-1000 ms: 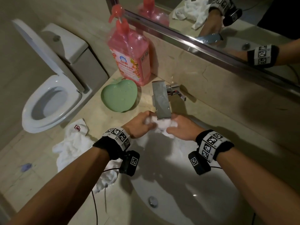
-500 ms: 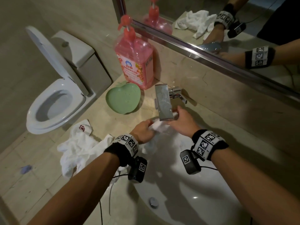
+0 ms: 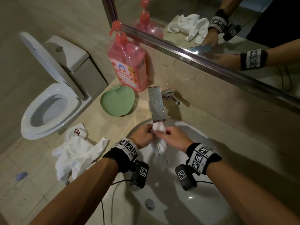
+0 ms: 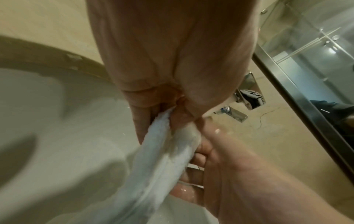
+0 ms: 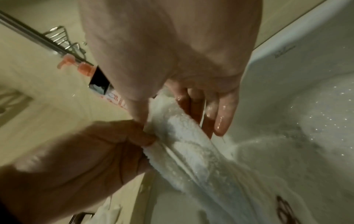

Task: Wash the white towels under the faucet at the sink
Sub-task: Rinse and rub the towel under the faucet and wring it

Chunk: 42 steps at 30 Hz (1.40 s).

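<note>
A wet white towel [image 3: 159,146] hangs bunched under the chrome faucet [image 3: 156,104] over the white sink [image 3: 194,200]. My left hand [image 3: 148,133] grips its upper end from the left, thumb and fingers pinching the cloth [image 5: 147,137]. From the right, my right hand [image 3: 162,136] holds the same end, the towel [image 5: 191,144] lying between its thumb and wet fingers [image 5: 218,116]. In the left wrist view the towel [image 4: 153,166] runs down from my left hand [image 4: 164,115] past the right hand [image 4: 226,174]. The towel's lower part trails into the basin.
More white towels [image 3: 76,151] lie crumpled on the counter left of the sink. A green apple-shaped dish [image 3: 117,101] and a pink pump bottle [image 3: 128,65] stand behind them. A toilet [image 3: 48,103] is at the far left, a mirror above the counter. The drain [image 3: 150,202] sits near me.
My right hand has come down from beside the faucet spout and now holds the towel next to my left hand. The towel hangs longer into the basin.
</note>
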Tool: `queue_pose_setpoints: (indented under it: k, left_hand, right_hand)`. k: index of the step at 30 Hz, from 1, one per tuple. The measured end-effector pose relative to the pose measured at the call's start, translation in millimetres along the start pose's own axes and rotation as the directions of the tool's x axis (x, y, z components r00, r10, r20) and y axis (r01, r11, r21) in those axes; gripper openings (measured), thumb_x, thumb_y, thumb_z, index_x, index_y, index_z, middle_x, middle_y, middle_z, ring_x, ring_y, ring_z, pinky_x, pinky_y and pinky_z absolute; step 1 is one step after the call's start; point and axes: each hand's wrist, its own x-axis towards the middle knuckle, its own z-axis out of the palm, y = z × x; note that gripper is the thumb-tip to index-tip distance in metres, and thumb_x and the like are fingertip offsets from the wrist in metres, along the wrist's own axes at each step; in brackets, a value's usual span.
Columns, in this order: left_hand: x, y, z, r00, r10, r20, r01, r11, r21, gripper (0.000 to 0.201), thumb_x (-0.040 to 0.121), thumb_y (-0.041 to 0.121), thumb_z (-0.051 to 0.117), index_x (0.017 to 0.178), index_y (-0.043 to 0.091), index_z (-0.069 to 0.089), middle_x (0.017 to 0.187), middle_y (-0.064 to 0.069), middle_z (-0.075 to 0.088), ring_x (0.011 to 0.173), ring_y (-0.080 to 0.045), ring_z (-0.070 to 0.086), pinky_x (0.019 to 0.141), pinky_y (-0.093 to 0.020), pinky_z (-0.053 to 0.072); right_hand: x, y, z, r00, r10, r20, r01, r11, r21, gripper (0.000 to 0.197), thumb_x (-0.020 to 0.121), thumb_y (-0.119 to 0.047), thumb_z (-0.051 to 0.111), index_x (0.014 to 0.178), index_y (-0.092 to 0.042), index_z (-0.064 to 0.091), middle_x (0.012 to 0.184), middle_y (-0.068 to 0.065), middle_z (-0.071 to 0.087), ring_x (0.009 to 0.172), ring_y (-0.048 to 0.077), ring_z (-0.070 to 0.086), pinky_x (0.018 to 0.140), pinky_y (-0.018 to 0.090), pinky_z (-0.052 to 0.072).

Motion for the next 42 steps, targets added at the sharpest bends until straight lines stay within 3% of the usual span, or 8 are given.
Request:
queue_pose_setpoints:
  k: [3, 12, 19, 25, 29, 34, 39, 42]
  left_hand:
    - [-5.3, -1.3, 0.8, 1.000, 0.002, 0.023, -0.002, 1.000, -0.022, 0.035, 0.089, -0.005, 0.053, 0.119, 0.009, 0.063, 0.095, 0.004, 0.069, 0.082, -0.001, 0.065, 0.069, -0.012, 0.053]
    - [8.3, -5.1, -4.1, 0.976, -0.168, -0.138, 0.165, 0.986, -0.028, 0.042, 0.086, -0.003, 0.043, 0.120, 0.008, 0.064, 0.107, -0.013, 0.071, 0.099, -0.028, 0.067, 0.092, -0.043, 0.055]
    - [6.5, -11.4, -6.0, 0.955, -0.198, -0.219, 0.158, 0.970, -0.188, 0.034, 0.086, -0.004, 0.040, 0.102, 0.008, 0.068, 0.076, 0.000, 0.065, 0.077, -0.022, 0.060, 0.063, -0.026, 0.051]
    - [-1.2, -9.5, -8.8, 0.973, -0.224, -0.062, 0.175, 0.881, -0.439, 0.020, 0.091, 0.004, 0.053, 0.107, 0.010, 0.063, 0.091, -0.014, 0.063, 0.080, -0.027, 0.059, 0.069, -0.038, 0.051]
    - [-0.5, -0.9, 1.9, 0.994, -0.100, -0.043, 0.077, 0.928, -0.365, 0.031, 0.093, -0.002, 0.055, 0.123, 0.006, 0.057, 0.106, -0.025, 0.066, 0.086, -0.030, 0.063, 0.081, -0.049, 0.054]
    - [9.7, 5.4, 10.3, 0.989, -0.022, -0.147, 0.032, 0.997, 0.063, 0.021, 0.101, 0.021, 0.051, 0.117, 0.013, 0.062, 0.096, -0.009, 0.070, 0.074, -0.018, 0.063, 0.061, -0.020, 0.051]
    - [14.9, 1.6, 12.2, 0.986, -0.041, -0.161, 0.009, 0.981, -0.195, 0.023, 0.100, 0.007, 0.048, 0.107, 0.001, 0.068, 0.102, -0.014, 0.070, 0.091, -0.021, 0.063, 0.081, -0.030, 0.051]
    - [16.4, -9.0, 2.5, 0.977, -0.094, -0.190, 0.054, 0.978, -0.203, 0.023, 0.102, 0.021, 0.049, 0.101, 0.007, 0.067, 0.093, -0.012, 0.067, 0.086, -0.024, 0.061, 0.081, -0.036, 0.051]
  right_hand:
    - [3.1, 2.2, 0.8, 0.998, -0.005, -0.063, 0.002, 0.998, -0.057, 0.016, 0.088, -0.030, 0.067, 0.077, -0.018, 0.067, 0.066, -0.009, 0.065, 0.064, 0.007, 0.060, 0.060, 0.028, 0.044]
    - [0.5, -12.6, 2.0, 0.991, -0.008, -0.133, 0.013, 0.999, 0.037, 0.014, 0.093, -0.025, 0.058, 0.102, -0.019, 0.068, 0.094, 0.001, 0.071, 0.087, 0.019, 0.066, 0.073, 0.035, 0.051]
    - [7.2, -2.7, -11.5, 0.971, 0.015, -0.240, -0.038, 0.995, -0.092, 0.025, 0.092, -0.019, 0.059, 0.073, -0.004, 0.062, 0.063, 0.002, 0.053, 0.063, 0.019, 0.049, 0.056, 0.030, 0.035]
    - [7.4, 3.8, -16.5, 0.994, 0.086, -0.070, -0.072, 0.982, 0.177, 0.042, 0.085, -0.047, 0.062, 0.100, -0.008, 0.069, 0.102, 0.022, 0.070, 0.098, 0.038, 0.067, 0.088, 0.047, 0.054]
    - [6.1, 2.9, -4.6, 0.996, 0.061, -0.058, -0.052, 0.986, 0.159, 0.071, 0.067, -0.056, 0.083, 0.123, -0.017, 0.064, 0.111, 0.002, 0.073, 0.103, 0.022, 0.070, 0.088, 0.040, 0.058]
    - [9.1, 13.3, -9.9, 0.963, 0.090, -0.252, -0.078, 0.995, 0.056, 0.081, 0.086, -0.028, 0.078, 0.150, -0.015, 0.029, 0.123, -0.001, 0.056, 0.110, 0.020, 0.056, 0.089, 0.032, 0.048]
    - [6.0, 15.5, -15.5, 0.968, 0.074, -0.238, -0.081, 0.997, -0.017, 0.022, 0.096, -0.031, 0.062, 0.116, -0.023, 0.058, 0.107, 0.000, 0.065, 0.095, 0.017, 0.060, 0.075, 0.026, 0.040]
    - [5.8, 13.5, -17.6, 0.969, 0.107, -0.225, -0.093, 0.993, 0.072, 0.022, 0.099, -0.032, 0.056, 0.114, -0.017, 0.060, 0.098, -0.001, 0.061, 0.094, 0.020, 0.057, 0.073, 0.031, 0.040]
